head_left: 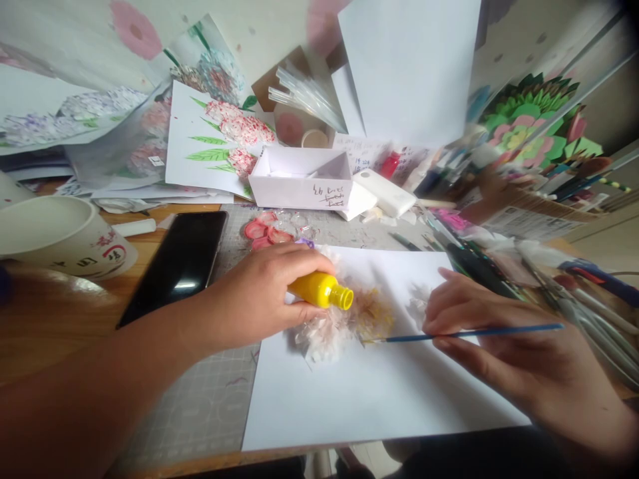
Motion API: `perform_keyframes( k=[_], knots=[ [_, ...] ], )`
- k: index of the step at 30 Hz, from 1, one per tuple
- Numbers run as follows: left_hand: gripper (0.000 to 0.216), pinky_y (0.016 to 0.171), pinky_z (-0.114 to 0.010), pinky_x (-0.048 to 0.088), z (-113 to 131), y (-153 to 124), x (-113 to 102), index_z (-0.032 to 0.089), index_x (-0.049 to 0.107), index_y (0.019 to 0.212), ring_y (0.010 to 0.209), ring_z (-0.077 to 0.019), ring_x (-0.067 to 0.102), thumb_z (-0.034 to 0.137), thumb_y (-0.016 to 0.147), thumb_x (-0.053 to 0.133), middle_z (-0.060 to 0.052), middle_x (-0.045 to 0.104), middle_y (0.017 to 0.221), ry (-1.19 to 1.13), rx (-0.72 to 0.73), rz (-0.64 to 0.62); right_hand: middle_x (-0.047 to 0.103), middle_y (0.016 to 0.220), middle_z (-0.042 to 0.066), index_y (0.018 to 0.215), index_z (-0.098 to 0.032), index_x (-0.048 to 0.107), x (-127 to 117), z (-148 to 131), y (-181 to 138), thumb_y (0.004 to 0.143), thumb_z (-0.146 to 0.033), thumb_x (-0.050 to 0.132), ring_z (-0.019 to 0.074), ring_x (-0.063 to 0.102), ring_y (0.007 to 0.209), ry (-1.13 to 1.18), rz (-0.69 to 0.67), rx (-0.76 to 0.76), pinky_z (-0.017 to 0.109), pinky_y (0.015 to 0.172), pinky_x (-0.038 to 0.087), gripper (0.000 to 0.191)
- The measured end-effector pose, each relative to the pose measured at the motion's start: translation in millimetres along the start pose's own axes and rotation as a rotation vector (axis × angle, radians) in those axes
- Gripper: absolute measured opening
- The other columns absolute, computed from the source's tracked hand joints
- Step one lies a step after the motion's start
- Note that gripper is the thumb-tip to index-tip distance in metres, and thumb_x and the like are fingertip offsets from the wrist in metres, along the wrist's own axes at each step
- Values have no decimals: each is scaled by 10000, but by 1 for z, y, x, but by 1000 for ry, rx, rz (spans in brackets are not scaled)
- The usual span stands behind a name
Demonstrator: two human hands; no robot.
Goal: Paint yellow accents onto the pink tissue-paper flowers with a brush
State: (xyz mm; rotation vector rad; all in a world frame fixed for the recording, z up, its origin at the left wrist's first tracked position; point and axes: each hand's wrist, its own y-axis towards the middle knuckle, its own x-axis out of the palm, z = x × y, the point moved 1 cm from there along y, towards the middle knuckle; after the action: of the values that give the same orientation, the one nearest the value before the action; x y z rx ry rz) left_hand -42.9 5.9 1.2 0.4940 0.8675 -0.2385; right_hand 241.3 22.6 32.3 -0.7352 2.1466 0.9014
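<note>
My left hand (269,293) is wrapped round a yellow paint bottle (319,289), tipped on its side with its uncapped mouth to the right. In my right hand (494,346) a thin blue paintbrush (469,332) is pinched, its tip pointing left to the yellow-tinted petals. Those petals belong to a raised paper flower (324,336), mostly white, on a white sheet (379,399). Part of the flower is hidden behind the bottle and my left hand. A small white piece (418,301) lies beside my right fingers.
A black phone (174,259) and a paper cup (64,233) are on the left. Behind stand a white box (302,179) and a flower picture (219,143). Pink petal pieces (267,229) rest on the grey cutting mat (200,399). Brushes and a cardboard box (524,206) crowd the right.
</note>
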Motion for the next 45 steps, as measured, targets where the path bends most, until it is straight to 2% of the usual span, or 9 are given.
perform_keyframes(
  k=[15, 24, 37, 45],
  knots=[
    [320, 846, -224, 451, -2, -1, 1, 203, 658, 989, 908, -144, 653, 122, 716, 805, 29, 723, 976, -2, 5, 2, 729, 823, -68, 925, -289, 659, 0, -1, 0, 842, -189, 699, 125, 711, 842, 21, -52, -5, 304, 1098, 375, 136],
    [327, 847, -232, 451, -1, 0, 0, 204, 664, 985, 899, -145, 649, 130, 704, 815, 33, 722, 962, 10, -6, 1, 726, 824, -75, 929, -285, 656, -1, -1, -1, 835, -163, 692, 115, 710, 843, 33, -63, -18, 288, 1113, 359, 158],
    [289, 858, -267, 462, 2, -1, -1, 228, 652, 975, 897, -160, 643, 149, 729, 781, 34, 716, 951, -2, -31, -21, 769, 798, -45, 885, -295, 692, 2, -6, 4, 820, -202, 715, 167, 735, 766, -6, 57, 2, 359, 1033, 450, 116],
    [289, 859, -255, 454, 1, 0, -1, 211, 658, 980, 904, -157, 642, 139, 730, 785, 28, 717, 962, 1, -12, -8, 765, 791, -58, 874, -286, 689, 1, -6, 4, 827, -200, 711, 135, 734, 776, -4, 64, -11, 295, 1063, 416, 100]
  ],
)
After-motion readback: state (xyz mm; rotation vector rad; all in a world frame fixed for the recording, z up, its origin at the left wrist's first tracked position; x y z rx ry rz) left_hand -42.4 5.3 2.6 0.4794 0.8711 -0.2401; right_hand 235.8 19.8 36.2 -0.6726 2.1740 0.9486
